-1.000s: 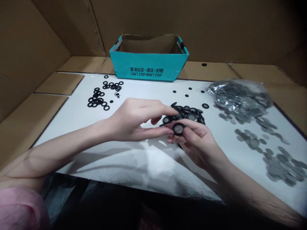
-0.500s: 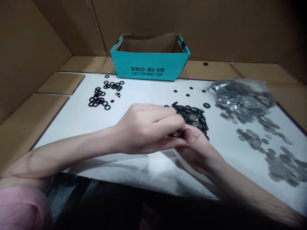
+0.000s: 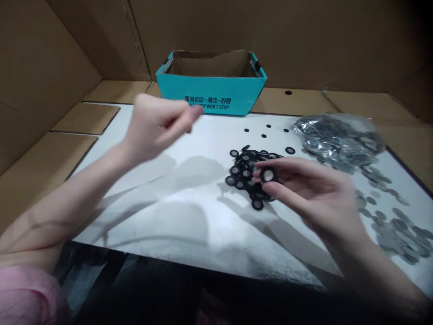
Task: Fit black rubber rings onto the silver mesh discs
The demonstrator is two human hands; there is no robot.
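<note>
My right hand [image 3: 314,194] pinches a black ring with a pale mesh disc [image 3: 269,175] in its middle between thumb and fingertips. Just behind it lies a pile of black rings with grey centres [image 3: 246,173], partly covered by my fingers. My left hand [image 3: 158,124] is raised over the left part of the white table [image 3: 189,189], in front of the turquoise box. Its fingers are curled closed and slightly blurred; whether anything is in them is hidden. The loose black rings on the left are out of sight behind this hand.
At the back stands an open turquoise box [image 3: 209,90]. A clear plastic bag of grey discs [image 3: 338,137] lies at the right, with loose grey discs [image 3: 402,234] nearer me. Several small black discs [image 3: 264,136] dot the table. Cardboard walls [image 3: 304,45] enclose the work area.
My hands were together over the ring pile; they have come apart. My left hand has moved up and left, my right slightly right, showing the ring and disc in its fingers.
</note>
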